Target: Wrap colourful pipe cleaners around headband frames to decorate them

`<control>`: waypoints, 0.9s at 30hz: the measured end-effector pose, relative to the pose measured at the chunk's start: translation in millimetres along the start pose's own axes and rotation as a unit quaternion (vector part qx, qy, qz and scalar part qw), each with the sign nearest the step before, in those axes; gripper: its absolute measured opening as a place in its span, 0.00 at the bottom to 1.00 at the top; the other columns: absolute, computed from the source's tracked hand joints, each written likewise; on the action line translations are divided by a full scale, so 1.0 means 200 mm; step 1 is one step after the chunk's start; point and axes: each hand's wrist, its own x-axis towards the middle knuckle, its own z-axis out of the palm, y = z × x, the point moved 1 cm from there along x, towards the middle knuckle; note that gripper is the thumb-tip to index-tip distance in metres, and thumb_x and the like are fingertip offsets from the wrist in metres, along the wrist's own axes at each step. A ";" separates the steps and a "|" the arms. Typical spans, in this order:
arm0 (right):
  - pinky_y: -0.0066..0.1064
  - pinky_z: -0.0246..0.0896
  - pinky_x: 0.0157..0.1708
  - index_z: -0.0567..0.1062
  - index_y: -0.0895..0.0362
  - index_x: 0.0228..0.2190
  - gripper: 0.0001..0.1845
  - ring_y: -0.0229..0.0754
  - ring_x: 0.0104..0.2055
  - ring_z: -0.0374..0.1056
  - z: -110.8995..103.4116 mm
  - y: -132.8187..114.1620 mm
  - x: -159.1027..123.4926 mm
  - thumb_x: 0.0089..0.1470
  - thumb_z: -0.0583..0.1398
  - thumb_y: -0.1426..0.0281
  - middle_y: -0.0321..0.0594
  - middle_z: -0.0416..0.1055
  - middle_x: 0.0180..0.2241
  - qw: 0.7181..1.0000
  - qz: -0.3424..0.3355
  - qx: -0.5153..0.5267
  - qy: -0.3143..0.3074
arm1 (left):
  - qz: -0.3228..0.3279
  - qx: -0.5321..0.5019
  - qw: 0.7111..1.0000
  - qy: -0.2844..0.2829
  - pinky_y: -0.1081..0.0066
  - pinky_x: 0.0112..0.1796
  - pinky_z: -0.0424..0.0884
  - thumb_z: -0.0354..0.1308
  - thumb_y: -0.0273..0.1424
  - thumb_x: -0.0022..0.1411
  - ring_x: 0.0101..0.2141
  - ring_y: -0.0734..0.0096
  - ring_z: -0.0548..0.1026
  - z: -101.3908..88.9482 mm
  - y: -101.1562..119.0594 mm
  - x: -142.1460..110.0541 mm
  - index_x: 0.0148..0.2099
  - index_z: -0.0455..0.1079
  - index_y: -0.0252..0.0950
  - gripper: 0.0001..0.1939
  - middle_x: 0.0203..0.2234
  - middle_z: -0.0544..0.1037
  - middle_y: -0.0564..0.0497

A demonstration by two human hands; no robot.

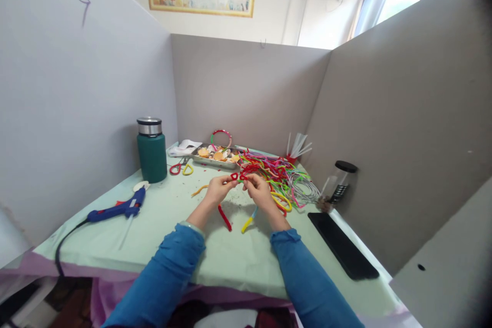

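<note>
Over the middle of the table, my left hand (219, 189) and my right hand (258, 190) are close together, fingers pinched. Between them is a small red pipe-cleaner bow (234, 177) with loops, and a bit of green shows just under it. Both hands grip this piece from its two sides. Below the hands, a red fuzzy end (225, 218) shows on the left and a yellow and light blue end (248, 224) on the right. Whether these ends join the bow is hidden by my hands. An orange-yellow pipe cleaner (200, 190) lies beside my left hand.
A heap of coloured pipe cleaners (284, 171) lies behind my right hand. At the back stands a metal tray (215, 162) of shells. To the left are a green bottle (151, 156), scissors (176, 169) and a blue glue gun (119, 210); a black phone-like slab (342, 246) lies right.
</note>
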 end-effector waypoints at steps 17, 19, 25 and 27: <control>0.24 0.50 0.18 0.68 0.56 0.30 0.08 0.32 0.18 0.56 -0.01 0.03 -0.02 0.49 0.57 0.64 0.32 0.68 0.22 0.999 -0.002 -0.023 -0.047 | -0.076 -0.043 0.994 -0.059 0.76 0.18 0.47 0.60 0.41 0.48 0.15 0.83 0.53 0.00 -0.02 0.00 0.25 0.70 0.32 0.15 0.15 0.68 0.56; 0.24 0.51 0.19 0.69 0.56 0.31 0.08 0.32 0.19 0.57 0.00 0.05 -0.02 0.49 0.57 0.65 0.33 0.69 0.22 0.998 -0.001 -0.035 -0.043 | -0.080 -0.053 0.993 -0.070 0.76 0.17 0.48 0.60 0.41 0.49 0.15 0.84 0.54 0.01 -0.02 -0.01 0.28 0.71 0.32 0.15 0.19 0.71 0.54; 0.24 0.53 0.19 0.69 0.56 0.36 0.12 0.32 0.18 0.58 0.00 0.08 -0.01 0.48 0.58 0.65 0.33 0.69 0.23 0.998 0.025 -0.018 -0.050 | -0.094 -0.076 0.989 -0.089 0.76 0.16 0.49 0.60 0.41 0.49 0.13 0.83 0.54 0.01 0.00 -0.02 0.32 0.72 0.32 0.16 0.16 0.67 0.57; 0.24 0.53 0.19 0.69 0.56 0.33 0.10 0.32 0.18 0.58 0.00 0.08 -0.01 0.47 0.58 0.66 0.33 0.69 0.23 0.998 0.024 -0.012 -0.051 | -0.094 -0.091 0.987 -0.094 0.76 0.16 0.51 0.61 0.40 0.47 0.14 0.83 0.55 0.01 0.00 -0.02 0.31 0.71 0.32 0.16 0.16 0.66 0.57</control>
